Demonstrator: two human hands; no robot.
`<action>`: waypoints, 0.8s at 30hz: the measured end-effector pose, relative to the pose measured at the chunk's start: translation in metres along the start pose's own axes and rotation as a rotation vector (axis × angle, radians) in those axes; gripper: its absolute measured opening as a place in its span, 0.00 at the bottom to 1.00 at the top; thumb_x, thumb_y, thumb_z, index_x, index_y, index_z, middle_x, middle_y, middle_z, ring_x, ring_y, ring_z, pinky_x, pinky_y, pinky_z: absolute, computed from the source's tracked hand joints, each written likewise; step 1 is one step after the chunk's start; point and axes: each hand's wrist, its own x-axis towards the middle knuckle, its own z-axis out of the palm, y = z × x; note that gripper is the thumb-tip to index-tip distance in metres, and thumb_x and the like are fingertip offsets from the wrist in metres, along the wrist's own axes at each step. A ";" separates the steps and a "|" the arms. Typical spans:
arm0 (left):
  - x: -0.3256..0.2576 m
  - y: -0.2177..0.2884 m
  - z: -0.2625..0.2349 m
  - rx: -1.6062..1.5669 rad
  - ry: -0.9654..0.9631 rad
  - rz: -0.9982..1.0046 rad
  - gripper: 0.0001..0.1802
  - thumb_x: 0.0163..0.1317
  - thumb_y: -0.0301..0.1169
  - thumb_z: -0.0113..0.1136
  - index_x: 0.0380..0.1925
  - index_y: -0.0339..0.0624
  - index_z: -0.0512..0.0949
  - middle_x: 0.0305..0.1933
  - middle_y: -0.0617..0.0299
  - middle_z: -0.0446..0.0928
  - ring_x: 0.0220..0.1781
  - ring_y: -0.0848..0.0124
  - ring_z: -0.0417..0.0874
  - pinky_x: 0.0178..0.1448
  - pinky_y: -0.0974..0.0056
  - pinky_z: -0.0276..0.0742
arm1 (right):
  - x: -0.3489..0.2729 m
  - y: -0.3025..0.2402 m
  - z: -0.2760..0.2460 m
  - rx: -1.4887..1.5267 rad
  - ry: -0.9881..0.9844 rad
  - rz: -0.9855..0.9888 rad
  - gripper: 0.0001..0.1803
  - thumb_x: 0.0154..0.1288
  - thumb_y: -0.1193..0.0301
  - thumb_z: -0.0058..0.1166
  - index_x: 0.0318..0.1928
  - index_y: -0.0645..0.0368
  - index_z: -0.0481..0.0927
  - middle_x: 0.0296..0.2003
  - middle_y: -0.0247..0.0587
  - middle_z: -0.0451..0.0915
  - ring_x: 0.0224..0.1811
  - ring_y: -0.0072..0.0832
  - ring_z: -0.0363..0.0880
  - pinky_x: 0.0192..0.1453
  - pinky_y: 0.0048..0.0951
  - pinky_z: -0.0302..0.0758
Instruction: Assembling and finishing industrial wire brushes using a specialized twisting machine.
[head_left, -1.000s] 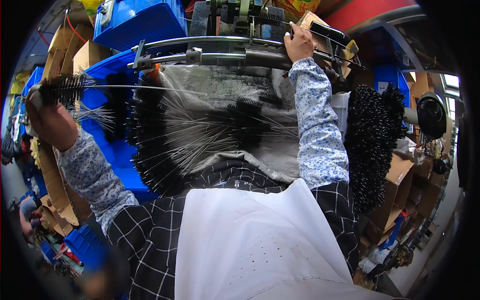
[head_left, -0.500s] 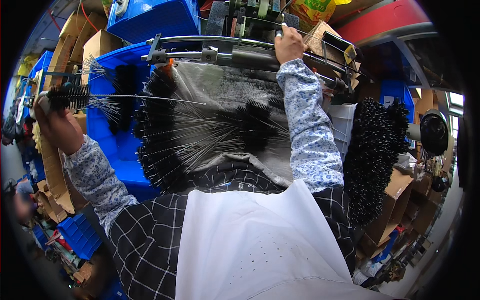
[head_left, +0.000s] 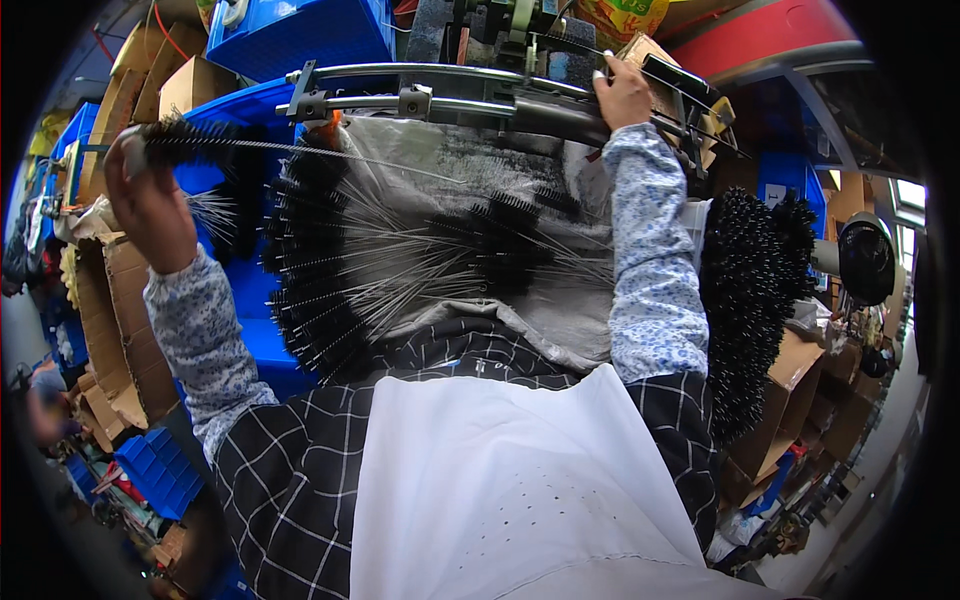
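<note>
At the far left, my left hand (head_left: pixel 158 212) is closed round a bottle brush (head_left: pixel 190 140) with black bristles. Its twisted wire stem slants right above the grey cloth (head_left: pixel 400 150) across my lap. My right hand (head_left: pixel 624 98) is up at the machine (head_left: pixel 520 60), its fingertips pinching a thin wire (head_left: pixel 568 43). Just below that hand runs a dark cylinder (head_left: pixel 555 118) on the machine's rail. A heap of bottle brushes (head_left: pixel 320 260) lies on the cloth, black bristles to the left and bare stems spread to the right.
A blue bin (head_left: pixel 262 345) stands left of my lap, and a blue crate (head_left: pixel 300 40) sits behind it. To the right is a big bundle of black brushes (head_left: pixel 750 300). Cardboard boxes (head_left: pixel 140 320) line the left side; a black fan (head_left: pixel 866 262) stands far right.
My left hand has risen and moved right with its brush, whose bristles have swung upward. My right hand has slid right along the machine, with the thin wire shifting alongside it.
</note>
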 end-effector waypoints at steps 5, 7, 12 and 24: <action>-0.014 -0.033 0.050 0.045 -0.280 -0.067 0.10 0.60 0.29 0.43 0.39 0.39 0.69 0.35 0.63 0.71 0.35 0.78 0.73 0.35 0.75 0.71 | 0.028 0.040 -0.030 -0.372 -0.229 0.201 0.19 0.60 0.54 0.33 0.49 0.42 0.70 0.51 0.40 0.67 0.52 0.43 0.64 0.54 0.51 0.56; -0.020 -0.038 0.068 -0.098 -0.449 -0.223 0.10 0.60 0.29 0.43 0.40 0.37 0.68 0.35 0.62 0.71 0.34 0.76 0.74 0.38 0.73 0.73 | 0.030 0.043 -0.033 -0.557 -0.304 0.142 0.19 0.61 0.55 0.30 0.50 0.40 0.68 0.51 0.39 0.67 0.53 0.43 0.63 0.56 0.53 0.52; -0.025 -0.051 0.075 -0.208 -0.609 -0.395 0.09 0.61 0.32 0.43 0.36 0.38 0.67 0.31 0.62 0.73 0.32 0.76 0.76 0.37 0.72 0.73 | 0.028 0.074 -0.078 -0.129 -0.465 -0.112 0.15 0.61 0.62 0.35 0.46 0.47 0.71 0.42 0.41 0.74 0.43 0.36 0.73 0.44 0.32 0.68; -0.098 -0.056 0.098 -0.084 -0.925 -0.444 0.09 0.62 0.30 0.39 0.35 0.34 0.63 0.30 0.60 0.70 0.29 0.76 0.72 0.36 0.71 0.71 | -0.090 -0.113 -0.076 0.837 -0.906 -0.084 0.19 0.63 0.61 0.36 0.47 0.61 0.69 0.40 0.51 0.73 0.44 0.35 0.72 0.51 0.32 0.67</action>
